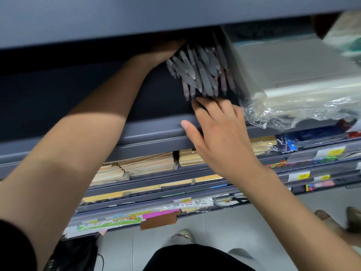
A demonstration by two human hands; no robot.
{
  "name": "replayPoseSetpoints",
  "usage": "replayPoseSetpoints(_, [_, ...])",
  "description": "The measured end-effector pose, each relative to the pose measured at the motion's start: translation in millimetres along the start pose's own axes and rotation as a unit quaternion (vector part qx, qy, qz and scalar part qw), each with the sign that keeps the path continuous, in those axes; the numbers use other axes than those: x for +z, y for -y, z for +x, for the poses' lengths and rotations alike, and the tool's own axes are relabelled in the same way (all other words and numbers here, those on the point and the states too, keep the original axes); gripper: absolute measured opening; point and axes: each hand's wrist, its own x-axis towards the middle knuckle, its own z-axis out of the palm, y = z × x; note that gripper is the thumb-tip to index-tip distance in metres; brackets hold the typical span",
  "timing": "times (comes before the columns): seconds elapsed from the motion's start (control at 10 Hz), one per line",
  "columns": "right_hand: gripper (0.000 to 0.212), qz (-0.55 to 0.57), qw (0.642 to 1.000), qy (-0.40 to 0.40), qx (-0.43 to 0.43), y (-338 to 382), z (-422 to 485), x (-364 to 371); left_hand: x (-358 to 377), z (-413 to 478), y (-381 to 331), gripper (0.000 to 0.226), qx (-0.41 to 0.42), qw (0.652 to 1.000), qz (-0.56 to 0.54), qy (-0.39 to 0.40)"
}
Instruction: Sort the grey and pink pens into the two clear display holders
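A bundle of grey pens [203, 75] with a few pink pens [223, 83] mixed in lies on a dark shelf, tips pointing toward me. My left hand [166, 50] reaches deep under the upper shelf and holds the far left side of the bundle; its fingers are hidden behind the pens. My right hand [216, 124] lies at the near end, fingertips touching the pen tips, thumb spread over the shelf's front edge. A clear display holder wall [232, 55] stands just right of the pens.
The grey upper shelf [136, 20] overhangs the pens closely. Plastic-wrapped paper stacks [289, 75] fill the shelf to the right. Lower shelves hold envelopes [144, 165] and colourful stationery [160, 216]. Tiled floor and my shoe [183, 234] lie below.
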Motion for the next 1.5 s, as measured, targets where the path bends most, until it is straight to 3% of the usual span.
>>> replayPoseSetpoints(0.3, [0.054, -0.006, 1.0, 0.016, 0.025, 6.3, 4.6, -0.1, 2.7, 6.0, -2.4, 0.04, 0.015, 0.997, -0.075, -0.009])
replayPoseSetpoints(0.5, [0.033, 0.111, 0.993, -0.041, 0.02, 0.3, -2.0, -2.1, 2.2, 1.9, -5.8, 0.041, -0.017, 0.996, -0.086, -0.027])
replayPoseSetpoints(0.7, [0.027, 0.103, 0.994, -0.022, 0.03, 1.8, 13.4, -5.2, 1.4, -12.5, -18.0, 0.042, -0.02, 0.99, -0.14, -0.025])
replayPoseSetpoints(0.8, [0.028, 0.087, 0.995, 0.019, 0.04, 1.3, 26.9, -6.6, -2.2, -23.5, -18.9, 0.042, -0.009, 0.983, -0.186, 0.001])
replayPoseSetpoints(1.0, [0.028, 0.115, 0.992, 0.025, 0.047, 0.0, 29.5, -7.7, -6.3, -33.3, -16.6, 0.028, 0.025, 0.987, -0.123, 0.098])
replayPoseSetpoints(1.3, [0.012, 0.11, 0.992, 0.014, 0.053, 2.7, 46.6, -1.2, -4.5, -33.4, -10.0, 0.026, 0.009, 0.993, -0.119, -0.006])
replayPoseSetpoints(1.4, [0.017, 0.112, 0.991, -0.034, 0.061, 5.6, 46.9, 0.6, -7.4, -35.3, -8.6, 0.018, 0.009, 0.993, -0.117, -0.031])
replayPoseSetpoints(1.5, [0.03, 0.146, 0.983, -0.058, 0.09, 6.4, 47.5, 0.5, -12.4, -36.2, -11.9, 0.028, -0.001, 0.988, -0.133, -0.083])
